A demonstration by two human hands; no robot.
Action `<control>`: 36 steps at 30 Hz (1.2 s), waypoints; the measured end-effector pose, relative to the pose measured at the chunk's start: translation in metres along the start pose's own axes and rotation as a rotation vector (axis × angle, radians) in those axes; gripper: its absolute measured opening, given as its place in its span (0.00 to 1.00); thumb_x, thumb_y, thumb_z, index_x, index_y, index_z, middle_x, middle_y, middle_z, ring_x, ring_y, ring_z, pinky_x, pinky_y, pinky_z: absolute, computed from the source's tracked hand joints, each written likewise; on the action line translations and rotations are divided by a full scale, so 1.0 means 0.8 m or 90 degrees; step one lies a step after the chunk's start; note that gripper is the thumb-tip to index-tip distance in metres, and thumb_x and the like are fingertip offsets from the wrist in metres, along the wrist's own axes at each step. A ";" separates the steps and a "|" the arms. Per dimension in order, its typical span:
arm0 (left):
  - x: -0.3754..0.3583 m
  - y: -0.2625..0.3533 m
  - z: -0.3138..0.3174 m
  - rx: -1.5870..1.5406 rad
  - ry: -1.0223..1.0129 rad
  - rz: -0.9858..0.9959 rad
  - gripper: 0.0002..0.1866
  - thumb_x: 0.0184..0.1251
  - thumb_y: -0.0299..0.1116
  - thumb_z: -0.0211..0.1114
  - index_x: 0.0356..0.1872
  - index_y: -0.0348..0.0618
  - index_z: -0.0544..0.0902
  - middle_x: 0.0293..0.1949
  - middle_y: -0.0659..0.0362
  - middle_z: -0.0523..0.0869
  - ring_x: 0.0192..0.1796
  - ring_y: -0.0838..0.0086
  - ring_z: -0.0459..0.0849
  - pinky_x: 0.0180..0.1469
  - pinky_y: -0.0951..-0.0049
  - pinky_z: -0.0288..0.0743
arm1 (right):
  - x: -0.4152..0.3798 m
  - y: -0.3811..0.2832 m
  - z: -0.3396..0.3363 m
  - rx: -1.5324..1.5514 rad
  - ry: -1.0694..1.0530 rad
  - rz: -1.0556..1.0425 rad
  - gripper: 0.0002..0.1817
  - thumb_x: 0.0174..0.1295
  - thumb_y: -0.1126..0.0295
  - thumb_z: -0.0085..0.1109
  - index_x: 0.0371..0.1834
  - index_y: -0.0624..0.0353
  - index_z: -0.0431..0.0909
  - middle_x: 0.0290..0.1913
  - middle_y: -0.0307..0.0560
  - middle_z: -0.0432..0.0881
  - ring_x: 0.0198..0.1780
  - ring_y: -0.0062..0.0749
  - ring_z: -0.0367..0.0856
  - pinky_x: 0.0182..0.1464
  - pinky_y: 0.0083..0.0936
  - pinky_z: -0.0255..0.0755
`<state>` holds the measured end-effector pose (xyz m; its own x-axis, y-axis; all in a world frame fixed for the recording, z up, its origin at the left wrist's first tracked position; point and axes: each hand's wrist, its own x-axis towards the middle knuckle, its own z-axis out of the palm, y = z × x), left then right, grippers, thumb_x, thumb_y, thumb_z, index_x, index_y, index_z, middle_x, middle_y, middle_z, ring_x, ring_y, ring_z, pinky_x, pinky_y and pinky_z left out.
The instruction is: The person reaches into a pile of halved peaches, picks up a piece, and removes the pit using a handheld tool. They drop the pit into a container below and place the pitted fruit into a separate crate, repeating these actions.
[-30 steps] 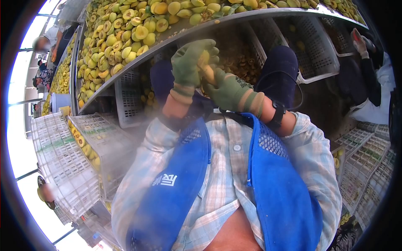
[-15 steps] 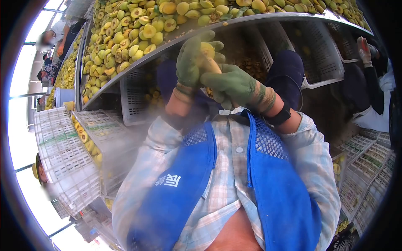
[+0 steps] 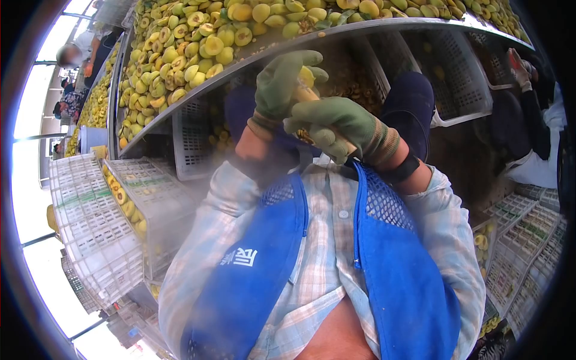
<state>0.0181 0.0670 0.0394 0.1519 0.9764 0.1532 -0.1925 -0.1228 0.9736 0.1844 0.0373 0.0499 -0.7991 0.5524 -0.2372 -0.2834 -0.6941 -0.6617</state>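
My left hand (image 3: 281,87), in a green knitted glove, is closed around a yellow-green fruit (image 3: 306,76), possibly a peach or plum, at the table's near edge. My right hand (image 3: 339,126), gloved the same way, grips a tool with a pale wooden handle (image 3: 350,147). Its front part points up and left against the fruit. The tool's working end is hidden by the glove and fruit, so its kind cannot be told. Both hands are close together above my lap.
Halved and whole fruit (image 3: 180,54) heap on a metal-edged table (image 3: 258,60) ahead. White crates stand below (image 3: 195,141), at the left (image 3: 90,222) and at the right (image 3: 456,78). A neighbour's gloved hand (image 3: 519,69) is at far right; another person (image 3: 90,48) is at upper left.
My right hand has turned and dropped slightly, baring the end of the wooden handle below it. The left hand has tilted a little, still round the fruit.
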 end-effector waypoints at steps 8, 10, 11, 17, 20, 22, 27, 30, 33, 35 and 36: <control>-0.005 -0.012 0.007 0.011 0.105 -0.045 0.13 0.71 0.29 0.56 0.52 0.36 0.81 0.46 0.55 0.84 0.39 0.71 0.89 0.33 0.77 0.84 | 0.031 0.035 -0.001 0.538 -0.291 0.036 0.20 0.78 0.56 0.42 0.52 0.62 0.76 0.16 0.24 0.62 0.10 0.11 0.59 0.14 0.17 0.57; 0.000 -0.013 0.012 -0.012 0.121 -0.016 0.13 0.72 0.30 0.55 0.52 0.37 0.81 0.46 0.54 0.84 0.38 0.72 0.89 0.33 0.78 0.84 | 0.038 0.037 0.000 0.587 -0.296 0.027 0.21 0.78 0.54 0.40 0.54 0.60 0.76 0.16 0.22 0.61 0.11 0.11 0.59 0.16 0.17 0.57; 0.000 -0.016 0.013 0.053 0.117 0.029 0.13 0.73 0.30 0.54 0.52 0.37 0.81 0.46 0.54 0.85 0.36 0.73 0.88 0.33 0.79 0.84 | 0.040 0.036 0.000 0.592 -0.301 0.020 0.21 0.79 0.54 0.39 0.54 0.59 0.76 0.17 0.22 0.61 0.12 0.11 0.59 0.18 0.16 0.57; 0.019 -0.004 0.018 -0.187 0.154 -0.113 0.17 0.74 0.40 0.55 0.55 0.41 0.80 0.44 0.52 0.85 0.31 0.77 0.85 0.33 0.81 0.81 | 0.055 0.033 -0.010 0.647 -0.376 -0.025 0.23 0.79 0.54 0.36 0.57 0.59 0.76 0.19 0.21 0.61 0.15 0.11 0.59 0.25 0.16 0.59; 0.031 -0.020 0.023 -0.016 0.139 0.044 0.18 0.74 0.43 0.56 0.56 0.43 0.79 0.44 0.52 0.86 0.31 0.78 0.84 0.32 0.80 0.80 | 0.058 0.026 -0.008 0.679 -0.373 -0.050 0.24 0.79 0.54 0.36 0.58 0.60 0.75 0.20 0.22 0.61 0.16 0.12 0.58 0.26 0.17 0.58; 0.035 -0.022 0.024 -0.067 0.140 0.030 0.18 0.74 0.43 0.56 0.57 0.44 0.79 0.44 0.53 0.86 0.32 0.78 0.84 0.31 0.80 0.79 | 0.060 0.024 -0.009 0.695 -0.363 -0.070 0.24 0.79 0.54 0.35 0.60 0.61 0.74 0.21 0.22 0.61 0.16 0.12 0.57 0.27 0.17 0.58; 0.062 -0.020 0.028 -0.059 0.255 -0.011 0.18 0.74 0.43 0.58 0.57 0.44 0.78 0.44 0.55 0.86 0.32 0.77 0.84 0.30 0.78 0.79 | 0.059 0.018 -0.001 0.419 -0.037 -0.238 0.24 0.78 0.54 0.41 0.62 0.63 0.72 0.22 0.23 0.65 0.18 0.10 0.64 0.24 0.14 0.62; 0.078 -0.036 0.009 -0.169 0.216 -0.050 0.18 0.73 0.42 0.61 0.56 0.44 0.78 0.43 0.56 0.86 0.32 0.76 0.84 0.30 0.77 0.79 | 0.075 0.010 -0.026 0.517 -0.147 -0.177 0.24 0.76 0.55 0.45 0.63 0.64 0.71 0.20 0.24 0.68 0.17 0.11 0.68 0.21 0.14 0.67; 0.092 -0.076 -0.024 0.098 0.175 0.079 0.26 0.76 0.52 0.51 0.60 0.41 0.74 0.47 0.51 0.85 0.37 0.70 0.85 0.35 0.74 0.81 | 0.096 0.013 -0.054 0.597 -0.232 -0.065 0.24 0.75 0.56 0.48 0.62 0.65 0.72 0.19 0.27 0.71 0.15 0.14 0.69 0.18 0.17 0.71; 0.091 -0.086 -0.041 0.080 0.201 0.080 0.30 0.77 0.57 0.48 0.62 0.39 0.72 0.48 0.47 0.85 0.38 0.66 0.87 0.36 0.72 0.83 | 0.098 0.008 -0.064 0.530 -0.143 -0.035 0.21 0.75 0.57 0.48 0.56 0.65 0.76 0.21 0.30 0.76 0.14 0.16 0.70 0.18 0.18 0.72; 0.091 -0.083 -0.045 0.071 0.214 0.081 0.33 0.77 0.59 0.46 0.63 0.38 0.70 0.48 0.45 0.84 0.38 0.64 0.87 0.37 0.71 0.84 | 0.099 0.011 -0.070 0.535 -0.127 -0.009 0.21 0.74 0.57 0.49 0.55 0.65 0.76 0.21 0.31 0.76 0.15 0.16 0.70 0.18 0.18 0.72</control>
<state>0.0070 0.1528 -0.0203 -0.1961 0.9538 0.2277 -0.0793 -0.2469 0.9658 0.1483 0.1010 -0.0143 -0.8483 0.5271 -0.0507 -0.5294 -0.8424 0.1009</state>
